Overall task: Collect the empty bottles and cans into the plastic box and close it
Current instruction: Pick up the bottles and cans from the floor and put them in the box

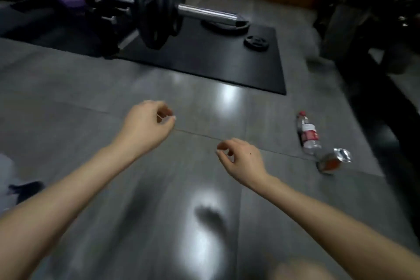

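Observation:
A clear plastic bottle (308,134) with a red cap and red label lies on its side on the grey floor at the right. Just below it lies a crushed orange and silver can (334,161), touching or nearly touching the bottle's base. My left hand (147,125) hovers over the floor at centre left, fingers loosely curled, holding nothing. My right hand (241,158) is lower and to the right, also loosely curled and empty, well left of the bottle. No plastic box is in view.
A loaded barbell (159,7) rests on a black mat (216,61) ahead. A small weight plate (256,42) lies on the mat. Dark gym equipment (375,41) stands along the right side. A shoe and light fabric (22,186) show at the left edge.

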### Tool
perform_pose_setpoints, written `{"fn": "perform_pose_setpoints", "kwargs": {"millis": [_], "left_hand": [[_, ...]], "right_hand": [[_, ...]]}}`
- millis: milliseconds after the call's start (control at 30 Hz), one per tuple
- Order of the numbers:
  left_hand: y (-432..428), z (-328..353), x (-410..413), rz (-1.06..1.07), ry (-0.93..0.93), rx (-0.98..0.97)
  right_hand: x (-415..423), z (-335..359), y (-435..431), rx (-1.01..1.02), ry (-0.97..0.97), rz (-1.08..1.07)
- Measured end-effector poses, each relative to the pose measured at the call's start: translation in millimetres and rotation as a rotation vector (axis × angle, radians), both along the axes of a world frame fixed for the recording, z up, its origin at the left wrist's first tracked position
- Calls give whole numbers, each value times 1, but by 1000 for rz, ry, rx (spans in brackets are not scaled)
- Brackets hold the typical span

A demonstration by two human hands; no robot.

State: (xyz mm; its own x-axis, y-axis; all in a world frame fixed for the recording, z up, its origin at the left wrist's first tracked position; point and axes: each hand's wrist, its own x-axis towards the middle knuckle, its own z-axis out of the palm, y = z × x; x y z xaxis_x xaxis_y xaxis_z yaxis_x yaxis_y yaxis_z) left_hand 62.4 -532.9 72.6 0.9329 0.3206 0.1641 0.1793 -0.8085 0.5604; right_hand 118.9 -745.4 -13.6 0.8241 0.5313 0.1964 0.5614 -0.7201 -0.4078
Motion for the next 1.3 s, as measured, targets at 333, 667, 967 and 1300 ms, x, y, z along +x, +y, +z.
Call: {"fn": "perform_pose_setpoints", "kwargs": {"millis": [333, 667, 967, 1300], "left_hand": [[-279, -76, 164, -241, 335, -231], [-408, -197, 284, 5, 435, -541], [-467, -258, 355, 26, 414, -529], [-453, -256, 346, 34, 427, -644]], "right_hand": [[70, -72, -295, 184, 81, -857], [176, -127, -377, 221, 217, -745], [200, -161, -387, 253, 186, -687], [196, -159, -385, 305, 156, -673]]}}
